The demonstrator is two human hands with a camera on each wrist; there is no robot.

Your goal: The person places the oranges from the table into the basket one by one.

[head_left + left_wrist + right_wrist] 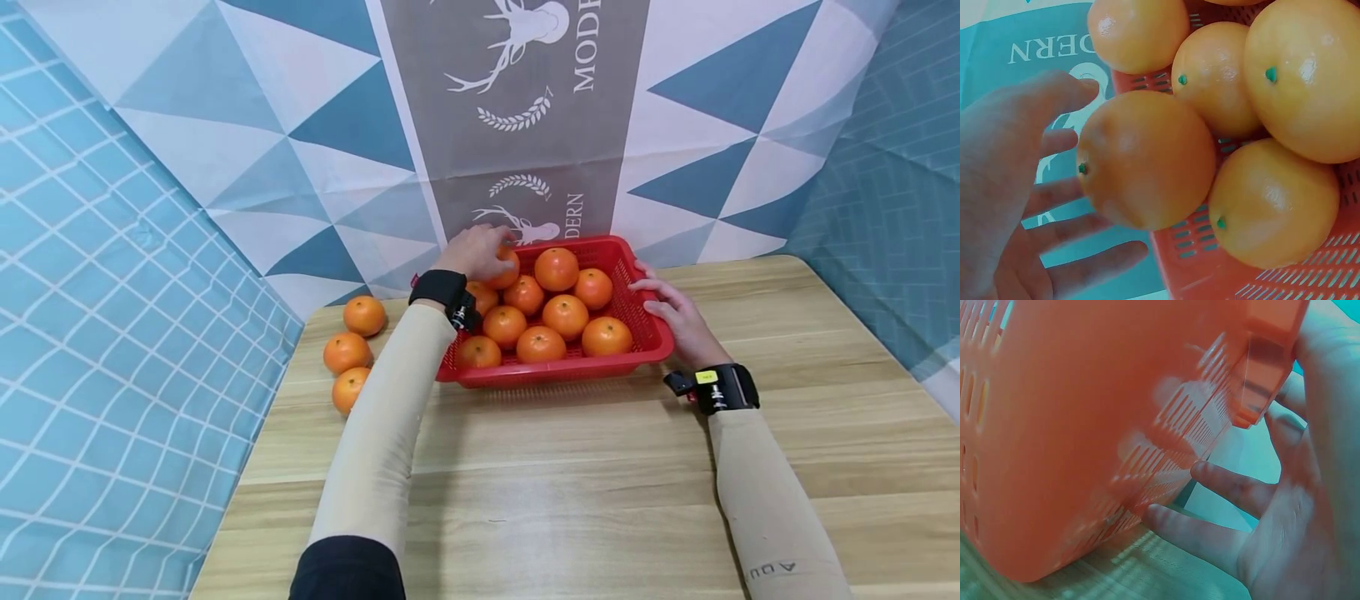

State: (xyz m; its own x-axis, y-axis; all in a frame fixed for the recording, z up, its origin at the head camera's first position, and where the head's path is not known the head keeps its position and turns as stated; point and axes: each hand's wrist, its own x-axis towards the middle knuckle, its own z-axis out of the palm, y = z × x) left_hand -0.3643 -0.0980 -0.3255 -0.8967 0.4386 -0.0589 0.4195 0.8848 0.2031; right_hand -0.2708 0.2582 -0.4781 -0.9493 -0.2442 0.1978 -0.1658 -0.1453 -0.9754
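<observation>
A red plastic basket [566,367] holds several orange mandarins with green stem ends, among them one [557,269] towards the back. My left hand [476,252] reaches over the basket's back left corner, beside a mandarin [1146,159]. In the left wrist view its fingers are spread, with the thumb apart, around that fruit's side; firm contact cannot be made out. At the basket's right end, my right hand [678,321] holds the rim. Two of its fingers [1197,534] rest against the slotted side wall in the right wrist view, while the thumb's tip is hidden at the rim.
Three more mandarins [347,353] lie in a row on the wooden table [540,492], left of the basket, the nearest partly behind my left forearm. A patterned cloth [525,125] hangs behind the table, and a blue checked cloth [127,333] borders its left side.
</observation>
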